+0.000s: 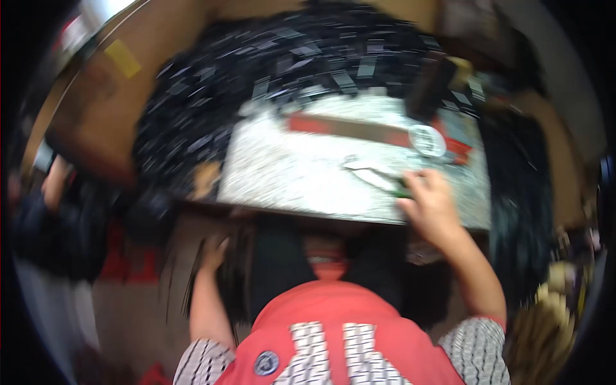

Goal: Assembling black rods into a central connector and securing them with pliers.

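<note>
My right hand (427,202) is over the right front part of a pale, speckled work board (276,183). Its fingers close round the green handle of a pair of scissors (377,179), whose light blades point left across the board. Lower down, left of my knees, hangs my left hand (215,251) beside thin dark strips (242,269). Motion smears its fingers, and whether it holds any of the strips is unclear. Behind the scissors lies a long red and brown bar (350,128), with a round white disc (427,140) at its right end.
A large heap of black pieces (192,96) surrounds the board's back and left. A dark upright block (431,86) stands at the back right. Black material (520,173) hangs on the right. Cardboard walls (106,96) enclose the heap. Another person's arm (56,183) shows at far left.
</note>
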Demonstrator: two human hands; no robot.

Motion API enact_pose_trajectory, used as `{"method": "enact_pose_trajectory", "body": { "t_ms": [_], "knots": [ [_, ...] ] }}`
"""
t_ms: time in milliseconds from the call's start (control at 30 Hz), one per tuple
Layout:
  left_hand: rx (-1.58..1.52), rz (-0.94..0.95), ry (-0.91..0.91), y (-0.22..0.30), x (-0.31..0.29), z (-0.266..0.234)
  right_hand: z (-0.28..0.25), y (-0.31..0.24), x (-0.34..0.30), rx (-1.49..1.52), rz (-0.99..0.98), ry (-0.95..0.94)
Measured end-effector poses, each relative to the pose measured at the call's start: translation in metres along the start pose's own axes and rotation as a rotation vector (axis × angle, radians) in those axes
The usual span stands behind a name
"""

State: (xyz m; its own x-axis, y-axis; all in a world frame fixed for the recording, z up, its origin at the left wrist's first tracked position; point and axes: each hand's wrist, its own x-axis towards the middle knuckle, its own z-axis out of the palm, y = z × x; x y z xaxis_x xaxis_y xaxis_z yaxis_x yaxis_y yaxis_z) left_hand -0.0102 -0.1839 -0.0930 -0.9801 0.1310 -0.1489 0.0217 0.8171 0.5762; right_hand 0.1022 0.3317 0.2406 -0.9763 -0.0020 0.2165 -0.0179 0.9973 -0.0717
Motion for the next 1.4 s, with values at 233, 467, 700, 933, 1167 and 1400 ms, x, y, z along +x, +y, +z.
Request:
{"method": "enact_pose_trajectory", "body": {
  "t_ms": [233, 467, 700, 933, 1167, 1400],
  "knots": [
    [0.273, -0.242, -0.075, -0.034, 0.048, 0.015, -0.021, 0.056, -0.050, -0.179, 0.243, 0.013],
    [-0.158, 0.036, 0.028, 0.147, 0.036, -0.020, -0.043, 0.179, -0.109, -0.518, 0.786, -0.020],
    [-0.075, 0.334, -0.056, 0.205, 0.032, 0.019, -0.018, 0.227, -0.123, -0.493, 0.948, 0.074],
    [0.182, 0.465, 0.005, 0.230, -0.009, 0.048, -0.028, 0.225, -0.113, -0.367, 1.031, -0.066],
    [0.149, 0.469, -0.026, 0.226, 0.001, 0.051, -0.053, 0.218, -0.114, -0.270, 1.034, -0.284],
    [0.130, 0.488, -0.012, 0.224, 0.001, 0.049, -0.086, 0.206, -0.119, -0.187, 1.106, -0.029]
  ]
}}
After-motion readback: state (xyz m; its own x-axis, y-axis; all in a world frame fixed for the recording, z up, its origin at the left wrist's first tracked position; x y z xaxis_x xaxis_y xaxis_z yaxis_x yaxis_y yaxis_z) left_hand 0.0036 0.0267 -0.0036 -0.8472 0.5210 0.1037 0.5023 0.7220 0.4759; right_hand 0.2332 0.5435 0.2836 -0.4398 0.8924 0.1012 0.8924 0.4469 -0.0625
